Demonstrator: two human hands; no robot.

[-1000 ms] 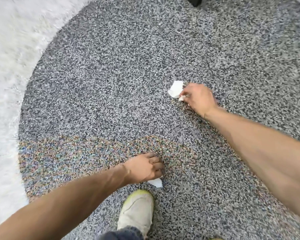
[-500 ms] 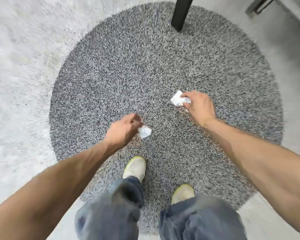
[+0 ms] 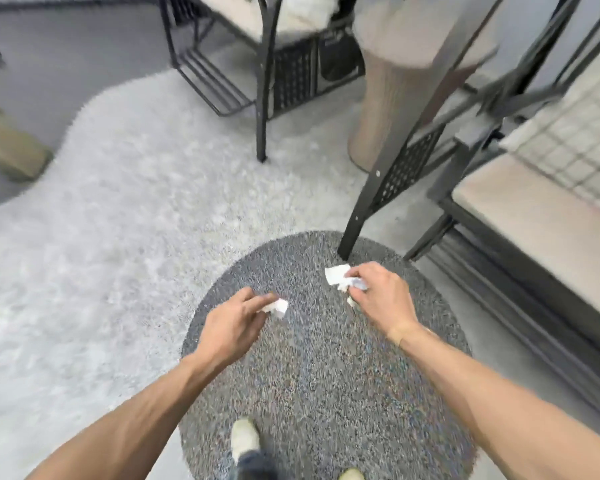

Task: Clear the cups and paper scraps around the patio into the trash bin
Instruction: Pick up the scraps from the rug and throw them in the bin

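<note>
Person standing on a round speckled grey rug (image 3: 326, 375), both bare arms reaching forward over it. Left hand (image 3: 232, 323) is pinching a small white paper scrap (image 3: 278, 307) between thumb and fingertips, scrap sticking out toward the rug's centre, off the floor. Right hand (image 3: 381, 299) is gripping a crumpled bunch of white paper scraps (image 3: 340, 277), fingers curled round it, one flat corner poking out to the left. The two hands are near each other but apart, above the far half of the rug.

A black metal leg (image 3: 357, 216) is planting on the rug's far edge, just beyond the right hand. White shaggy carpet (image 3: 118, 220) is lying along the rug's left side. Cushioned black-frame seat (image 3: 534, 216) at right. One pale shoe (image 3: 245, 439) is showing at the rug's near edge. View is motion-blurred.
</note>
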